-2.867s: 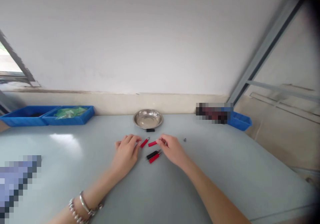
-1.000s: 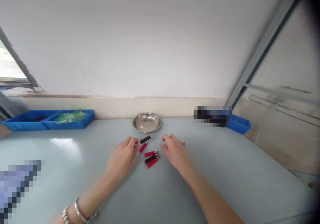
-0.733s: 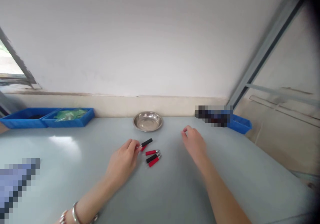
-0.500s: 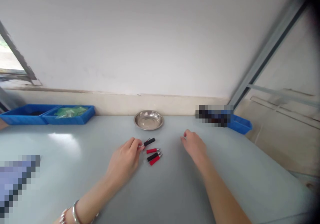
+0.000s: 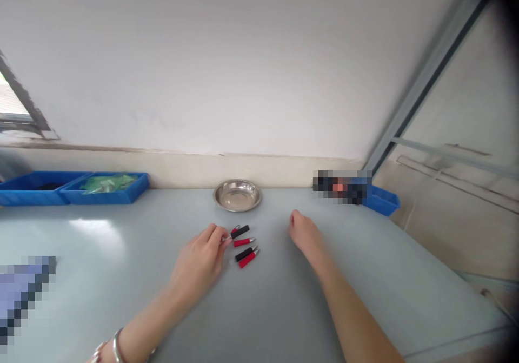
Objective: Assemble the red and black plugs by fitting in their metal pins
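My left hand (image 5: 206, 252) pinches a thin pen part with a black grip (image 5: 240, 232), its dark end pointing up and right. Just beyond the fingertips, a bit of red and a small metal loop show behind it. Beside this hand on the table lie a red pen piece (image 5: 242, 242), a black pen piece (image 5: 244, 253) and another red pen piece (image 5: 247, 260), with silvery tips to the right. My right hand (image 5: 305, 232) is apart from them, closed with its fingers curled in; anything inside it is hidden.
Against the wall stands a round metal dish (image 5: 238, 196) on the grey table (image 5: 284, 309). Two blue trays are at the back left, the nearer one (image 5: 109, 192) holding green plastic bags. Another blue tray (image 5: 381, 199) sits at the back right, beside a blurred-out patch.
The whole view has shifted slightly. The fingers of my right hand have curled closer together. My left hand keeps its pinch on the black-gripped pen part.
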A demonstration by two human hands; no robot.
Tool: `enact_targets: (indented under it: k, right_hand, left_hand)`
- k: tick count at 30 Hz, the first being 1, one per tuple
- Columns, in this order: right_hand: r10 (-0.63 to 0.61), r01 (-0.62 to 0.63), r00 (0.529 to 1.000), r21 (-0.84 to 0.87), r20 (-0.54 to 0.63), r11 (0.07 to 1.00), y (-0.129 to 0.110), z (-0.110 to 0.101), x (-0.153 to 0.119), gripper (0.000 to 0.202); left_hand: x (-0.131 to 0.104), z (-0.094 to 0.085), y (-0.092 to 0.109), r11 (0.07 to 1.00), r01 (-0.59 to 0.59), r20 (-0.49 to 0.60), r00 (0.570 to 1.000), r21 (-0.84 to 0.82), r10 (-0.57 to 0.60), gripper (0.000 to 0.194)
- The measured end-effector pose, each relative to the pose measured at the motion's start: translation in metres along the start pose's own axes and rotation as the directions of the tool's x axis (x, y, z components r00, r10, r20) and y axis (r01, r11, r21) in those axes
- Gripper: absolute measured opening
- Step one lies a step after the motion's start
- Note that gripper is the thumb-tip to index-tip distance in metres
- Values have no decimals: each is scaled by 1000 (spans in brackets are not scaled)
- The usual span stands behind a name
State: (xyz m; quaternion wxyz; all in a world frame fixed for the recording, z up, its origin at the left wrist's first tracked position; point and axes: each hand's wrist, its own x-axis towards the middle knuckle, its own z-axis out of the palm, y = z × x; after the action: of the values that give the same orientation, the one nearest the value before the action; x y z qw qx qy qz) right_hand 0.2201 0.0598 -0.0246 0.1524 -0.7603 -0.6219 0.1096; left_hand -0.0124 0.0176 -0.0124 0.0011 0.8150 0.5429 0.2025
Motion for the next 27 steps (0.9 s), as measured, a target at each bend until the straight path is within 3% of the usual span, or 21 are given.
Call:
enact_targets:
  k: [4,6,9,12,21,27]
  right_hand:
    - [-182,170,983,218,34,961,-16,-6,-5,17]
    - [-341,256,939,551,56,795,-26,-6,-11,12]
    - [-442,237,893,748,84,620,-38,-3,-22,9]
    - [-452,180,883,802,123,569,-43,0,-27,9]
    - [-396,166,913,793,101,586,-46,-2,-29,14]
    - [-328,46,927,814,180,579,-47,-5,-31,16]
  left_hand:
    - [-1,0,2,1000,3,31,1000,-3,-3,27]
    - [-1,0,3,1000,2,48,999,-3,-2,28]
    - [-1,0,5,1000,-11,63,998,-9,12,27]
    - [-1,0,5,1000,-22,65,998,-17,23,28]
    - [-2,0,5,999,-40,67,997,6,40,27]
    - [-2,-2,6,999,-39,63,997,16,38,27]
